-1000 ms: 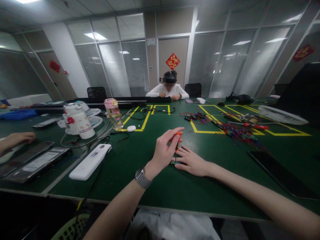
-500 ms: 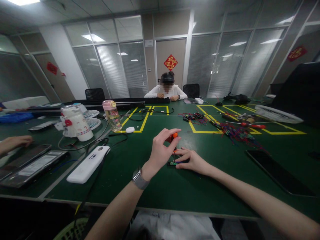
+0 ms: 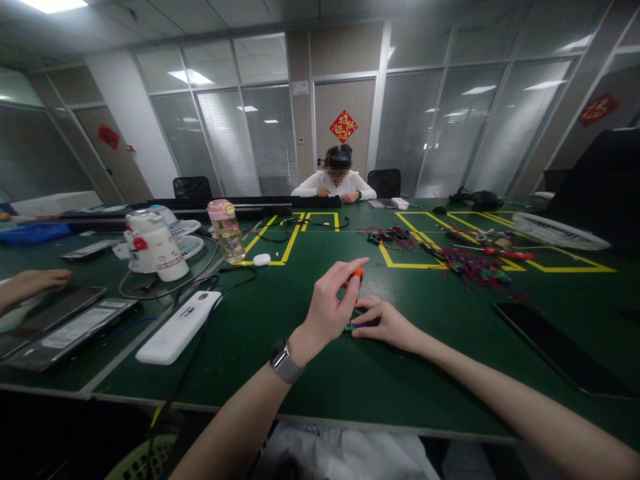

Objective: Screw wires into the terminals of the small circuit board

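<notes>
My left hand (image 3: 326, 303), with a watch at the wrist, is closed around the orange handle of a screwdriver (image 3: 359, 273). Most of the handle is hidden behind the fingers, and the shaft points down at a small green circuit board (image 3: 349, 327). Thumb and fingers of my right hand (image 3: 386, 323) grip the board from the right and hold it on the green table (image 3: 320, 393). Where exactly the screwdriver's tip meets the board cannot be made out.
Bundles of thin wires (image 3: 475, 263) and red-handled tools (image 3: 515, 255) lie to the right, above a black phone (image 3: 555, 347). On the left are a white power bank (image 3: 177, 328), a white bottle (image 3: 167, 253) and a pink-lidded bottle (image 3: 227, 233). Another person (image 3: 336, 180) sits opposite; a co-worker's hand (image 3: 37, 285) rests far left.
My left hand and the screwdriver handle have shifted slightly right, and the handle leans more to the right. The right hand stays at the circuit board.
</notes>
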